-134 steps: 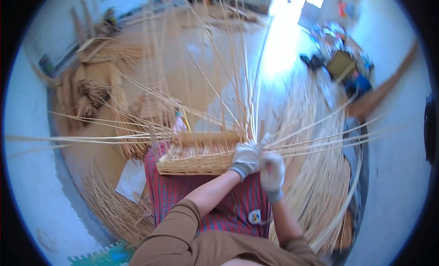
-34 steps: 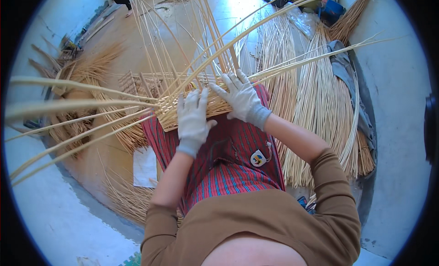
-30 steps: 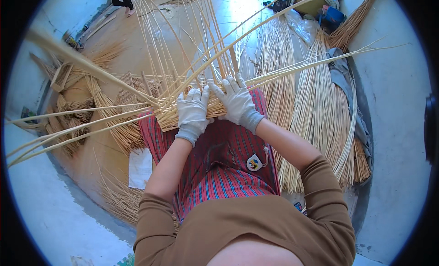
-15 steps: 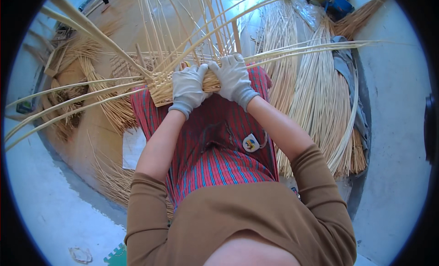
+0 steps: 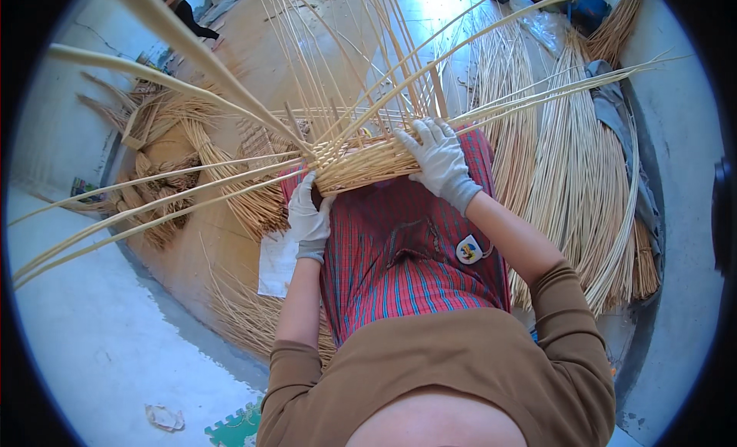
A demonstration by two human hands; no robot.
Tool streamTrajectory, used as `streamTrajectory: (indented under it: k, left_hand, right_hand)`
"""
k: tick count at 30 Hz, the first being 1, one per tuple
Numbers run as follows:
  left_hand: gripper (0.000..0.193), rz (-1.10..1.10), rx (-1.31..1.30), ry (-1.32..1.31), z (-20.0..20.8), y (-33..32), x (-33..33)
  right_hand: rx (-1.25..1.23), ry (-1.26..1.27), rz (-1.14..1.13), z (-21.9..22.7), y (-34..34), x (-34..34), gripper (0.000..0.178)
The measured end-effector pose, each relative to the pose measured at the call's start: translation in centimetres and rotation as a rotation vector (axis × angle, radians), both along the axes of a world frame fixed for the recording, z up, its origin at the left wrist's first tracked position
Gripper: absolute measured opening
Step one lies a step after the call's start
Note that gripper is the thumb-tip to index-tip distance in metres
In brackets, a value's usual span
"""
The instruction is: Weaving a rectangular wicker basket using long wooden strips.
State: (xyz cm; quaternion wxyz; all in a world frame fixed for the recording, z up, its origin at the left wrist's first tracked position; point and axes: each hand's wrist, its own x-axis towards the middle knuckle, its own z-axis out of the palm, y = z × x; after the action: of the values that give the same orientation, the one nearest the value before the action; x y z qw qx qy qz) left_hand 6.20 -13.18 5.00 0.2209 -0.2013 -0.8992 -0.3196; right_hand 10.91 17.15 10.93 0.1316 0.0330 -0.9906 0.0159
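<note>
- While the right hand (image 5: 440,157) keeps its station at the right end of the rectangular wicker basket (image 5: 367,169), the left hand (image 5: 309,219) has shifted off the front wall to the left-hand corner.
- Location: the part-woven basket rests toward the knees, over red striped cloth (image 5: 384,240), its front wall facing the wearer.
- Right hand, gloved: fingers extended over the rim, thumb spread away from them. Underside hidden; I cannot tell whether it pinches the wall.
- Left hand, gloved: fingers raised against the end, thumb apart near the lower corner. Firmness of hold cannot be determined.
- Effect: hands formerly close together now stand well apart, exposing the weave between them. I judge this a steadying hold at both ends, with no rod being worked.
- Unwoven rods (image 5: 180,34) project leftward, rightward and upward from the basket.
- Alongside: loose pale rods (image 5: 572,170) lie on the floor to the right.
</note>
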Motion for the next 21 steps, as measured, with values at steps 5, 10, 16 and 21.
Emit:
streamTrajectory:
  k: [5,10,16,21]
  left_hand:
    - [0.065,0.021,0.044,-0.037,-0.4,0.0,-0.1]
    - [0.065,0.029,-0.27,0.322,2.1,2.6,1.4]
    - [0.073,-0.062,-0.195,0.199,3.4,6.6,1.9]
    - [0.076,0.067,-0.036,0.067,2.2,3.4,1.6]
  right_hand:
    - [-0.028,0.053,0.03,-1.0,0.1,-0.1,0.095]
    - [-0.135,0.092,0.019,-0.5,-0.1,0.4,0.094]
    - [-0.438,0.217,0.322,-0.9,-0.2,0.3,0.074]
    - [-0.765,0.314,0.318,-0.1,-1.2,0.0,0.039]
